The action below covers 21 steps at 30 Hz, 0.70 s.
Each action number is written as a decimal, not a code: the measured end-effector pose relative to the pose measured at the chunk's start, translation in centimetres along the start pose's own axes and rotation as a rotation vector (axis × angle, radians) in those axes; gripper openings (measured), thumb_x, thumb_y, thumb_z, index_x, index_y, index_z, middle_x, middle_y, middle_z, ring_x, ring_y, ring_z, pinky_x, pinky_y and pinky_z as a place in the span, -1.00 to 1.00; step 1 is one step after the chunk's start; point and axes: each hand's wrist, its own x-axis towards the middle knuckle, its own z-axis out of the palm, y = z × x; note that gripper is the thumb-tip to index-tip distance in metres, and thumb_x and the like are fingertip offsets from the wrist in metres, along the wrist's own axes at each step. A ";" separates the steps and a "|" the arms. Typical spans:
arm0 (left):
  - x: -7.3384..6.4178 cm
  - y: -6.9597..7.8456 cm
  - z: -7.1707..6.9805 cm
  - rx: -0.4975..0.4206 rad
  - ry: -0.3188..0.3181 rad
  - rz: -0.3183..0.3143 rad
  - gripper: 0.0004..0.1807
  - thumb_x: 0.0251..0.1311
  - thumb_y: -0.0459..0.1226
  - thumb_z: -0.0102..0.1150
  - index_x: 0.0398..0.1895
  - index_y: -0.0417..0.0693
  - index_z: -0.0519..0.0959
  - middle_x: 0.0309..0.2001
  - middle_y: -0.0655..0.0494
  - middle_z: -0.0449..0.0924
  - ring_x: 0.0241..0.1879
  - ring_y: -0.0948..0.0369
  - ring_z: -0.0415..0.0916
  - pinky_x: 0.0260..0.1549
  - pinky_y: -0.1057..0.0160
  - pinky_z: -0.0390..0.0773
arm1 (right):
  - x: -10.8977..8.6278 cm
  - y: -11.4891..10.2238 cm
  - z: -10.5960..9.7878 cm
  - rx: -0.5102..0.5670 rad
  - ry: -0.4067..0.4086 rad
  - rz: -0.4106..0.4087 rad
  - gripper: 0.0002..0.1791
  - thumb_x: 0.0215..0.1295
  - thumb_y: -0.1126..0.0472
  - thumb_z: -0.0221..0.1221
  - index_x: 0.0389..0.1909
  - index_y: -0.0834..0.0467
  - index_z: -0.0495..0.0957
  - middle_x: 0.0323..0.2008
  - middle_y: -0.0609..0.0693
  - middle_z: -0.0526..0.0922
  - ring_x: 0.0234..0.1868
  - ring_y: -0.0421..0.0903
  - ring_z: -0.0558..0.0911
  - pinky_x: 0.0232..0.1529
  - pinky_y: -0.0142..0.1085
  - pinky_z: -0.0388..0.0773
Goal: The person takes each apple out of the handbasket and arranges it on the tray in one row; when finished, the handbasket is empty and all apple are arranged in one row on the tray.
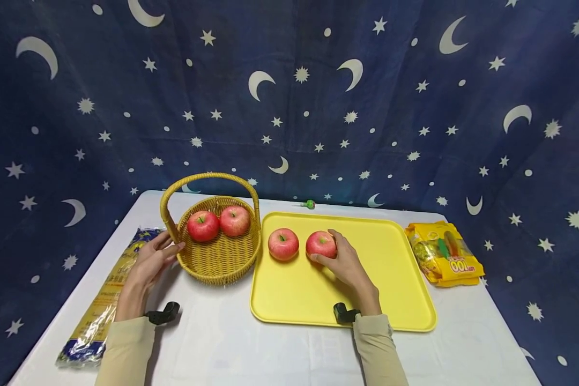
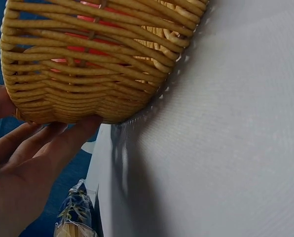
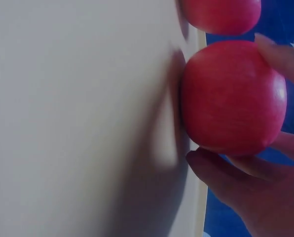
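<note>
My left hand point(image 1: 150, 264) grips the left side of a round wicker basket point(image 1: 219, 276), near the foot of its arched handle. In the left wrist view its fingers point(image 2: 63, 143) lie against the woven wall point(image 2: 83, 106). Two red apples, one left point(image 1: 203, 226) and one right point(image 1: 235, 221), sit inside the basket. On the yellow tray point(image 1: 289, 300), my right hand point(image 1: 346, 262) holds a red apple point(image 1: 320, 244) between thumb and fingers. The right wrist view shows this apple point(image 3: 233, 98) low over or on the tray; contact is unclear. Left of it another apple point(image 1: 283, 244) rests on the tray.
A long clear-and-blue packet of noodles point(image 1: 108, 297) lies at the left under my left forearm. A yellow snack bag point(image 1: 445, 254) is right of the tray. A small green-topped item point(image 1: 310, 204) lies at the back edge, before a star-patterned curtain point(image 1: 309, 134).
</note>
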 end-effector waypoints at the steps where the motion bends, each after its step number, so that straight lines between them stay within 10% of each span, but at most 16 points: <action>1: 0.0 0.0 0.0 0.003 0.000 -0.003 -0.14 0.45 -0.37 0.15 0.66 -0.25 -0.09 0.62 -0.31 -0.10 0.03 0.54 0.57 0.03 0.47 0.63 | -0.1 0.1 -0.1 0.005 -0.002 0.006 0.01 0.19 -0.03 0.47 0.55 0.17 0.18 0.41 0.23 0.40 0.37 0.21 0.43 0.39 0.16 0.46; 11: 0.4 -0.4 0.6 -0.024 0.000 -0.009 -0.15 0.44 -0.39 0.14 0.65 -0.26 -0.09 0.62 -0.31 -0.10 0.01 0.55 0.56 -0.04 0.51 0.64 | -0.9 -0.4 -1.5 0.016 0.047 -0.028 -0.07 0.19 -0.04 0.47 0.52 0.08 0.27 0.46 0.20 0.34 0.41 0.25 0.39 0.39 0.19 0.44; 21: 0.3 -0.3 -0.1 0.011 -0.009 0.002 -0.12 0.45 -0.34 0.17 0.66 -0.25 -0.10 0.62 -0.31 -0.12 0.02 0.61 0.51 -0.01 0.56 0.60 | -0.3 -3.8 -0.2 0.126 0.195 -0.278 -0.34 0.20 0.14 0.49 0.31 0.15 0.52 0.25 0.13 0.56 0.23 0.21 0.58 0.28 0.09 0.58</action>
